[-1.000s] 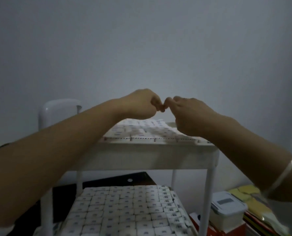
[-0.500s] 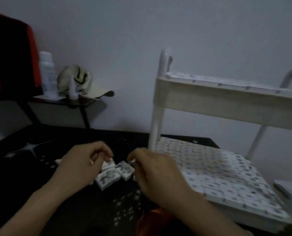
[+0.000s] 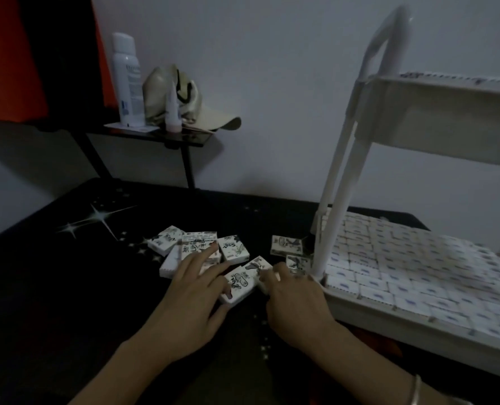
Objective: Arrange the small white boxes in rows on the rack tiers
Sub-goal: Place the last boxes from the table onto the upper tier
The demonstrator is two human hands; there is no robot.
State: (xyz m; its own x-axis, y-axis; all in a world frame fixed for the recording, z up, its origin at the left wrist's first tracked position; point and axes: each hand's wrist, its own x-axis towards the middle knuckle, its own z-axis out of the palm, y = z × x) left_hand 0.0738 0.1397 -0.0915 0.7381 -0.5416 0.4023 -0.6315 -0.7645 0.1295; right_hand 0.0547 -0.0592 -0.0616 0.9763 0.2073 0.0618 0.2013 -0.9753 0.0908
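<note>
— Where are the boxes?
— The small white boxes (image 3: pixel 231 248) lie on the black mat (image 3: pixel 67 287) beside the rack (image 3: pixel 339 182). Their writing is too blurry to read.
— And the hands?
— The left hand (image 3: pixel 196 290) lies flat on them. The right hand (image 3: pixel 294 299) curls over one; its grip is hidden.

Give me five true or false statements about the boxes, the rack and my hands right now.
1. Rows of boxes cover the lower tier. True.
2. Loose boxes lie on the mat left of the rack. True.
3. Both hands are inside the rack. False: the left hand and right hand are at the loose boxes on the mat.
4. The can stands on the rack. False: the can stands on the side table.
5. The bracelet is on the left wrist. False: the bracelet is on the right wrist.
</note>
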